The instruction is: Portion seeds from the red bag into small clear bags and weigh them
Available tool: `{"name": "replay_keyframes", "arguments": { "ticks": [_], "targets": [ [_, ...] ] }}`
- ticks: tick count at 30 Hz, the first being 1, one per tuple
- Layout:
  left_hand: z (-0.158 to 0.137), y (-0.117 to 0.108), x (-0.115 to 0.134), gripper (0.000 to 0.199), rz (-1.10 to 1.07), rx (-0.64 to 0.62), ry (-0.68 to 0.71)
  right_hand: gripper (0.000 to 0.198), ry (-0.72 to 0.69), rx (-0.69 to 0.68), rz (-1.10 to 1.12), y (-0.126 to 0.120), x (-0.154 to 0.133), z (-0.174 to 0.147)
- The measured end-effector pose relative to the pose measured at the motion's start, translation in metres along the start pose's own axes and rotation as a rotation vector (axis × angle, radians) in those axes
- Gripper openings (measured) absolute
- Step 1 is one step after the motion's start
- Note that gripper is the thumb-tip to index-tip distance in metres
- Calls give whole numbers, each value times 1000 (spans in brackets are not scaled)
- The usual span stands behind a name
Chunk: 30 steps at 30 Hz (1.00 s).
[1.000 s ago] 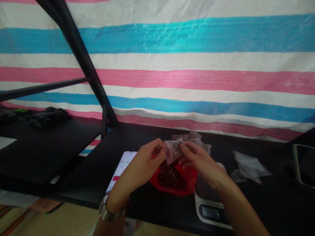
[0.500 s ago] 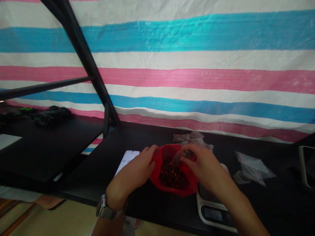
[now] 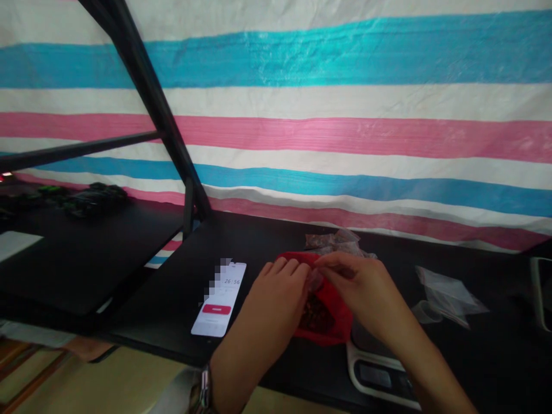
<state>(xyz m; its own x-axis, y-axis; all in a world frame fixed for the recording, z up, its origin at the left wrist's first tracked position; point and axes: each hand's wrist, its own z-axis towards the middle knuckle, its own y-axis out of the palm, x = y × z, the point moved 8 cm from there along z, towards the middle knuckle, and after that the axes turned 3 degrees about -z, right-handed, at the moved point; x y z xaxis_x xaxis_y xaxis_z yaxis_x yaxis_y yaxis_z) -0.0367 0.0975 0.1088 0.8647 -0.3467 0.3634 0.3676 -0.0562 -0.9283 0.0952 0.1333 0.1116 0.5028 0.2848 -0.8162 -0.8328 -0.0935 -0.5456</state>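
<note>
A red bag stands wide-mouthed on the black table, with dark brown dried bits inside. Over its mouth, a small clear plastic bag shows between my hands, partly covered by fingers. My left hand has its fingers curled at the small bag's left side, the tips partly hidden. From the right, my right hand pinches the small bag's top edge between thumb and forefinger. What the small bag holds is hard to make out.
Filled clear packets lie behind the red bag. A phone showing a timer lies left, a digital scale under my right forearm. Flat plastic bags and a small clear cup sit right. A black metal frame rises at left.
My left hand has let go of the red bag's left rim and moved right to the small bag. My right hand keeps its pinch there. More of the phone shows.
</note>
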Motion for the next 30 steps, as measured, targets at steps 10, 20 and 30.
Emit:
{"name": "replay_keyframes", "arguments": {
  "ticks": [10, 20, 30],
  "targets": [
    [6, -14, -19, 34, -297, 147, -33, 21, -23, 25, -31, -1, 1, 2],
    [3, -9, -35, 29, -448, 157, -104, 23, 45, -22, 46, 7, 6, 1],
    [-12, -21, -56, 25, -409, 298, -112, 44, 130, 594, -255, -137, 69, -3]
  ]
}}
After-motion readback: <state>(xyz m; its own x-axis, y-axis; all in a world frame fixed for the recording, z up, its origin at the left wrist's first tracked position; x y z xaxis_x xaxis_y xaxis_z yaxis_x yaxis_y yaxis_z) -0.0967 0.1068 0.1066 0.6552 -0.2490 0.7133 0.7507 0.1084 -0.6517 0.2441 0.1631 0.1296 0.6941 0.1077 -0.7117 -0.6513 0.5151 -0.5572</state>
